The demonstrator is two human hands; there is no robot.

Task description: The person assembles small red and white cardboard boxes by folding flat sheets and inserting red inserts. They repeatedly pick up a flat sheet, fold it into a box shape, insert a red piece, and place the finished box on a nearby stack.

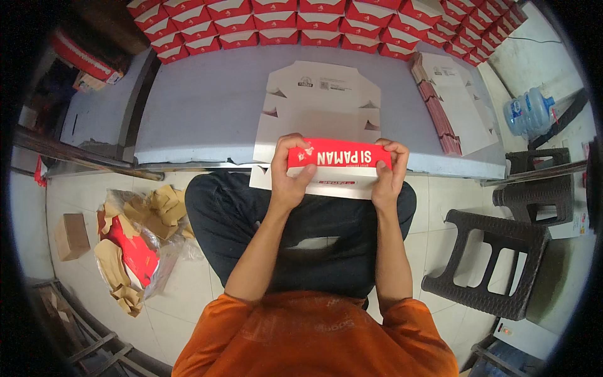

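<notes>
Left hand (292,174) and right hand (389,176) pinch a red-and-white carton (342,171).
I see inverted white lettering (333,158) on its red panel (339,148).

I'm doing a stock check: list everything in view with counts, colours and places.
Flat table: one, grey, upper centre
Folded cardboard boxes: dozens, red-white, table's far side
Flat cardboard sheet: at least one, white, table's middle
Stacked flat cardboard: one pile, white, table's right
Oblong cardboard carton: one, red-white, table's near edge
Plastic water jug: one, clear blue, right
Plastic stools: at least two, dark brown, right
Tiled floor: one, whitish, below
Crumpled paper: several, brown, left floor
Glossy packaging: one, red, among the paper
Small cardboard box: one, brown, left floor
T-shirt: one, orange, bottom centre
Trousers: one pair, dark, below the carton
Left hand and right hand: two, bare, gripping the carton
</notes>
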